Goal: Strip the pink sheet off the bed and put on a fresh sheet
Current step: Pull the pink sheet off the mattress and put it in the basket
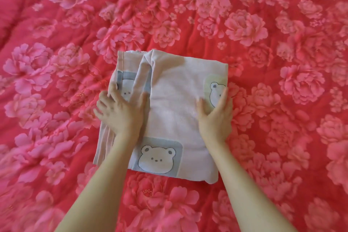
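Fresh sheet (175,107): pale, folded into a thick rectangle, lying flat on top of the pink sheet (263,24), mid-view. Loose folded strip (143,73) running down its upper left part; stacked layer edges showing along its left side.

Bear print (160,158) on a blue patch at the fresh sheet's near edge, whole. Second bear print (214,88) on a greenish patch at its right edge, partly covered by the fingers there. Third bear print (126,88) on a blue patch at its left, mostly hidden under the strip and the hand.

Left hand (120,111): flat on the fresh sheet's left part, fingers spread and straight, grasping nothing; motion-blurred, fingertips hard to make out. Right hand (216,115): laid on the fresh sheet's right edge, thumb on top, fingers straight along the edge, relaxed and not clenched; unclear whether any fingertip tucks under the fold.

Bare forearms (244,184) entering below the fresh sheet, cut off by the frame bottom.

Pink sheet spread all round the fresh sheet, big rose pattern, wrinkled; edges out of frame, bed beneath fully hidden.
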Demonstrator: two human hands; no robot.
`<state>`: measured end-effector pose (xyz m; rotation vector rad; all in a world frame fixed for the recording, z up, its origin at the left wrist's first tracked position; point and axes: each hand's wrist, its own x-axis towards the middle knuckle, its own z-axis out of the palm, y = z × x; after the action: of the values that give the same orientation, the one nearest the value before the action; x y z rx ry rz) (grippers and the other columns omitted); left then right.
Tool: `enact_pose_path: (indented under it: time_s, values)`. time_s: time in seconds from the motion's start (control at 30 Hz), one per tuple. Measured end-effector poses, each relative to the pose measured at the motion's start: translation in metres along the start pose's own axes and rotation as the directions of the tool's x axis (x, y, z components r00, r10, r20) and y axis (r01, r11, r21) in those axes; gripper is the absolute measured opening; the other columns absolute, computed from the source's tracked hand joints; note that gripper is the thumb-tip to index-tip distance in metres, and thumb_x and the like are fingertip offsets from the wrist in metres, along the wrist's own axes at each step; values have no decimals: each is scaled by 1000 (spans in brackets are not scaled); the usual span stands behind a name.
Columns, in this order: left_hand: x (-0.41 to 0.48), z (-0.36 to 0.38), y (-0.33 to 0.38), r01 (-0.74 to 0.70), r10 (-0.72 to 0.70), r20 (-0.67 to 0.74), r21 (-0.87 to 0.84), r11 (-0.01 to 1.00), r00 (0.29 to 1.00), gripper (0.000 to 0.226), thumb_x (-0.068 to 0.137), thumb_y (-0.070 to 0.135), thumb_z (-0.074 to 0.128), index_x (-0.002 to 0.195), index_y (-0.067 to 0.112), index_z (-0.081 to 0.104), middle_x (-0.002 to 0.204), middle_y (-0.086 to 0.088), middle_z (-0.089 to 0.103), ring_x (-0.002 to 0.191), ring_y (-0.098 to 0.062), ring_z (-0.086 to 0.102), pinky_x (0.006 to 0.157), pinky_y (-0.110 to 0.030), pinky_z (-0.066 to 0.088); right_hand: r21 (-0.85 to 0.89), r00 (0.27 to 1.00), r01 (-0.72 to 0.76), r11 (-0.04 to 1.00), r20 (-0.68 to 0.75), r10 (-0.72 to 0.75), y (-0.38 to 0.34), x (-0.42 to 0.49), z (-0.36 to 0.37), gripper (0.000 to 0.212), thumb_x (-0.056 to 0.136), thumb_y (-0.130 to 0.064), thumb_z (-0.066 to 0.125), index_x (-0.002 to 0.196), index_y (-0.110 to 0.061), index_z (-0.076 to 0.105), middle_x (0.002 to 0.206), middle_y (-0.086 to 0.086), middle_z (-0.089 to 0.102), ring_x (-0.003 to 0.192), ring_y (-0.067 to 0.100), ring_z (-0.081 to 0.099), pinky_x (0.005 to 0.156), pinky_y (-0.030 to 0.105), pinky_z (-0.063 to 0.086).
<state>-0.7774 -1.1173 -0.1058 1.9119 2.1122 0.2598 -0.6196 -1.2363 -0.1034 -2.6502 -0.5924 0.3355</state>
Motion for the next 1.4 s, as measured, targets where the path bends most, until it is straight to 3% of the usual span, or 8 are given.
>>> enact_pose_path:
  time_s: [0.13, 0.3, 0.47, 0.67, 0.93, 1.13, 1.3, 1.4]
  values:
    - [-3, -14, -25, 291, -234, 349, -123, 949, 908, 85, 85, 74, 28, 139, 9, 33, 131, -20, 49, 118, -41, 47, 89, -46, 36, 233, 941, -313, 921, 210, 267, 18, -21, -6, 94, 79, -70, 50, 150, -22, 14, 142, 10, 45, 126, 31, 47, 95, 39, 40]
    - [9, -32, -28, 343, -150, 547, -270, 900, 823, 98, 82, 81, 15, 125, 1, 54, 115, -14, 59, 102, -32, 55, 96, -41, 41, 307, 927, -362, 880, 221, 305, 16, -12, -18, 87, 75, -68, 60, 144, -27, 27, 130, 4, 57, 117, 32, 54, 91, 36, 40]
    - [-39, -85, -43, 297, -84, 484, -382, 875, 871, 83, 79, 83, 13, 59, 11, 48, 67, -6, 55, 62, -23, 48, 64, -35, 36, 273, 965, -257, 927, 23, 261, 17, -74, -54, 60, 75, -62, 63, 118, -21, 51, 101, 0, 66, 93, 28, 62, 72, 32, 40]
    - [-122, -192, -96, 241, -34, 481, -377, 894, 876, 83, 76, 87, 13, 56, 11, 41, 56, -3, 47, 52, -21, 44, 54, -32, 30, 220, 985, -148, 964, -53, 164, 19, -181, -139, 43, 78, -57, 64, 94, -18, 54, 75, 1, 64, 71, 30, 61, 61, 34, 44]
    - [-207, -334, -195, 399, -244, 351, -485, 778, 904, 88, 80, 81, 14, 62, 6, 57, 64, -9, 59, 59, -23, 51, 57, -32, 34, 206, 977, 212, 955, -47, -207, -61, -299, -218, 44, 79, -56, 64, 100, -18, 54, 83, 4, 68, 74, 29, 63, 58, 30, 36]
    - [-260, -428, -330, 624, -580, 305, -606, 494, 756, 105, 73, 88, 13, 127, 9, 56, 125, -15, 59, 114, -33, 55, 100, -43, 42, 315, 833, 483, 817, 123, -540, -139, -420, -217, 41, 81, -56, 63, 98, -19, 54, 79, 1, 65, 62, 22, 52, 55, 28, 32]
    - [-304, -502, -451, 652, -771, 253, -712, 261, 585, 107, 73, 88, 14, 134, 6, 49, 134, -19, 52, 120, -36, 50, 103, -42, 39, 404, 621, 626, 667, 260, -740, -211, -545, -183, 45, 82, -57, 60, 107, -20, 55, 81, -1, 65, 74, 28, 62, 61, 31, 44]
    - [-326, -524, -542, 617, -830, 229, -769, 166, 508, 133, 42, 103, 6, 131, 16, 54, 130, -16, 56, 117, -36, 53, 103, -49, 41, 460, 474, 680, 571, 318, -821, -254, -628, -154, 42, 83, -56, 59, 106, -21, 54, 83, 1, 65, 78, 29, 62, 64, 32, 41]
